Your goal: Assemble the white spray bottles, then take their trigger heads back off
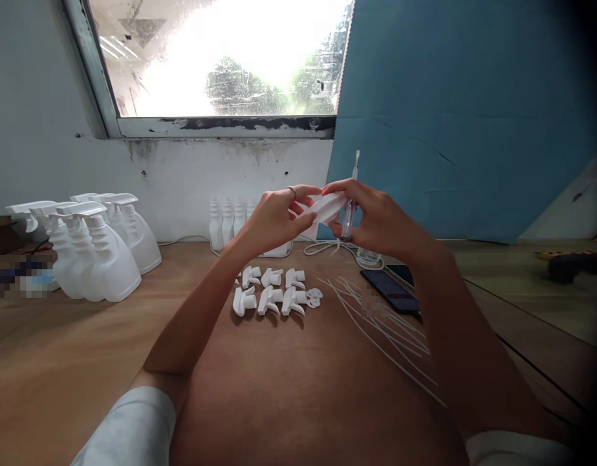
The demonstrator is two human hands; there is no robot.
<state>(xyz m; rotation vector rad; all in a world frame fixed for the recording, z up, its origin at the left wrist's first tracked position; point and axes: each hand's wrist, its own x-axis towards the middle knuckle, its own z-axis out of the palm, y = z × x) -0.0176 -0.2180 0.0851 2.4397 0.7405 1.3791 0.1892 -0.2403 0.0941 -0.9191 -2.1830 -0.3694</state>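
Note:
In the head view, a smooth, elongated white plastic piece point(328, 207) is held at a tilt above the table; fingers cover parts of it, so its exact kind is unclear. The fingers of my left hand point(273, 219) are closed on its lower left end. Its upper right end is gripped by my right hand point(378, 217), which also keeps a clear-handled screwdriver point(348, 220) upright, tip up. Below the hands, several white trigger sprayer heads point(270, 301) lie in two rows on the table. Small white rings point(314, 298) are beside them.
Assembled white spray bottles point(116, 259) stand at the left. Headless white bottles point(227, 223) line the wall below the window. Thin white tubes point(376, 323) lie at the right, near a dark phone point(390, 291) and a coiled white cable point(369, 257).

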